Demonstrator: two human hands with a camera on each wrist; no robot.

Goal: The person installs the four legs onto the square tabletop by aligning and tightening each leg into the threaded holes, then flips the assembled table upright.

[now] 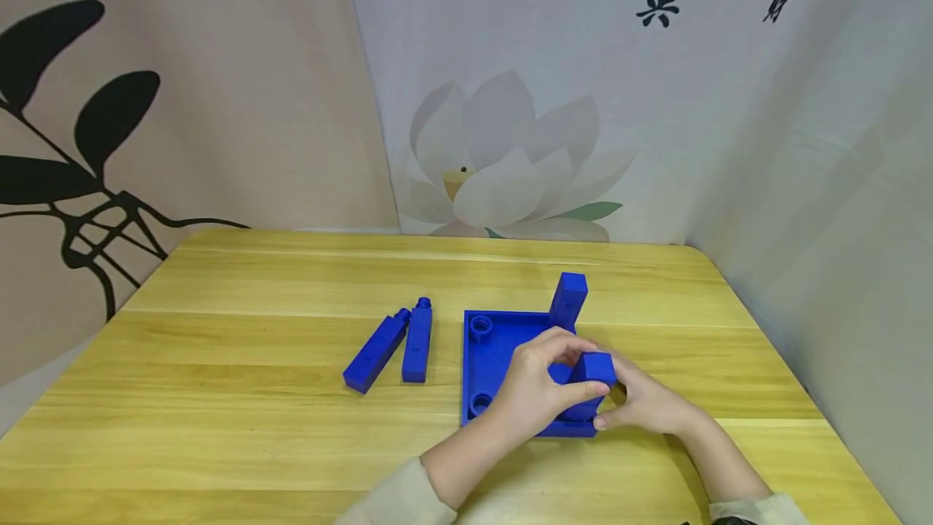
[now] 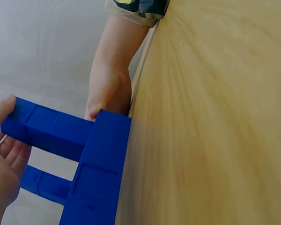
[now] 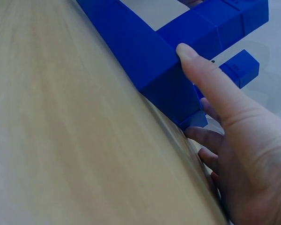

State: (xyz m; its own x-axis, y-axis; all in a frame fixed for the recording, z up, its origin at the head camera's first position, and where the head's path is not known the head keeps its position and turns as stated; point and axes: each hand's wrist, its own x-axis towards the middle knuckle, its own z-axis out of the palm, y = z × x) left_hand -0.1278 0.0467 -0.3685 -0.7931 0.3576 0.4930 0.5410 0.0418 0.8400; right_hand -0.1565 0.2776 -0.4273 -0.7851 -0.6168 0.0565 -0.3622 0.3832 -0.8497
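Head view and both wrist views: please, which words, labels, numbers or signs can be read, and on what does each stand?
"兴": black character on the pale printed cloth backdrop.
Three more black characters there: cut off or too cursive to read.
Blue square-sided posts and blue square tray: small marks, too small or blurred to read.

Head view: bright, soft, even light
Table [image 1: 240, 411]: warm-toned; soft shadow beside right forearm [image 1: 717, 452]
Cloth backdrop [image 1: 291, 104]: gentle fold shading, greyer toward right
Blue blocks [image 1: 417, 347]: deep-toned; head-view markings too small to read
Left wrist view: dimmer, wood grain smeared
Right wrist view: dim, cool cast, table grain soft
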